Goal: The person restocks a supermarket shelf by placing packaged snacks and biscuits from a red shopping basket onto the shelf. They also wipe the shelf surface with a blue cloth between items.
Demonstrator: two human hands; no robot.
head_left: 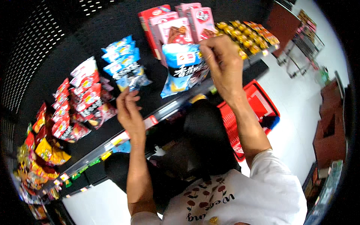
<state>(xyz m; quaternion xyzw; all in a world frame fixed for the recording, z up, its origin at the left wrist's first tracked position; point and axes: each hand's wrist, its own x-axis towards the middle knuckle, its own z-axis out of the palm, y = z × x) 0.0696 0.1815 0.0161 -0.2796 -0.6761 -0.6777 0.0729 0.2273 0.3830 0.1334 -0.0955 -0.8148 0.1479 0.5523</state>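
Right hand [224,63] pinching the top corner of a blue snack bag [183,67], held just in front of the pink boxes [180,26]. Left hand [129,110] — fingers loosely curled, gripping nothing — touches the blue bag stack [125,62] left of those boxes, above the shelf edge [123,137].

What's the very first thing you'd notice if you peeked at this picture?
The right hand stands out, pinching the top of a blue snack bag in front of the pink boxes on the dark shelf. The left hand touches a row of blue packets just left of it. A red basket sits on the white floor at the right.
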